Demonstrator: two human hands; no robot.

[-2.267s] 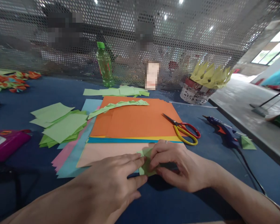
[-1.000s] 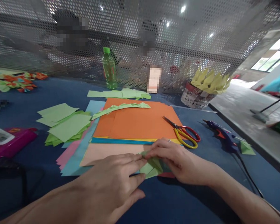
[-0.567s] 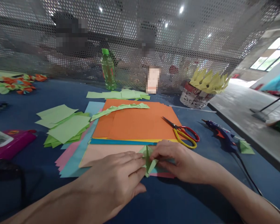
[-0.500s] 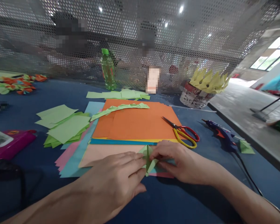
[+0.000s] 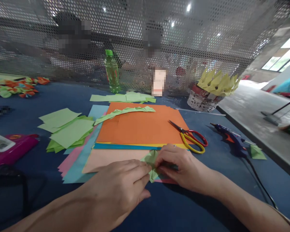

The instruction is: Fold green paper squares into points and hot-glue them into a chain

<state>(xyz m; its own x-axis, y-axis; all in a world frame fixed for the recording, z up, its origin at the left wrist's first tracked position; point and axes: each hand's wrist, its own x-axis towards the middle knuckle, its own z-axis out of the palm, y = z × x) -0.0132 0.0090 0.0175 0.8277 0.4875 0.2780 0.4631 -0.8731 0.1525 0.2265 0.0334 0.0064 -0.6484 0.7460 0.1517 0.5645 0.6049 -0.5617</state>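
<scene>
A small piece of folded green paper (image 5: 150, 157) lies at the front edge of the paper stack, between my two hands. My left hand (image 5: 127, 180) lies over its left side, fingers stretched out and pressing down. On the other side, my right hand (image 5: 180, 164) pinches the paper's right edge between thumb and fingers. The pile beneath has orange sheets (image 5: 140, 127) on top, with blue, pink and peach edges showing. A pleated green strip (image 5: 125, 111) rests across the orange sheets. Scissors (image 5: 187, 135) with red and yellow handles lie just beyond my right hand.
Green paper squares (image 5: 70, 132) lie left of the stack, near a magenta device (image 5: 13, 149). A glue gun (image 5: 232, 138) with its cord is at the right. A green bottle (image 5: 112, 74) and a pot with yellow paper points (image 5: 203, 96) stand along the mesh screen (image 5: 135, 25).
My right fingers have moved slightly left over the green paper; its raised right flap now lies lower. My left hand has stayed nearly still.
</scene>
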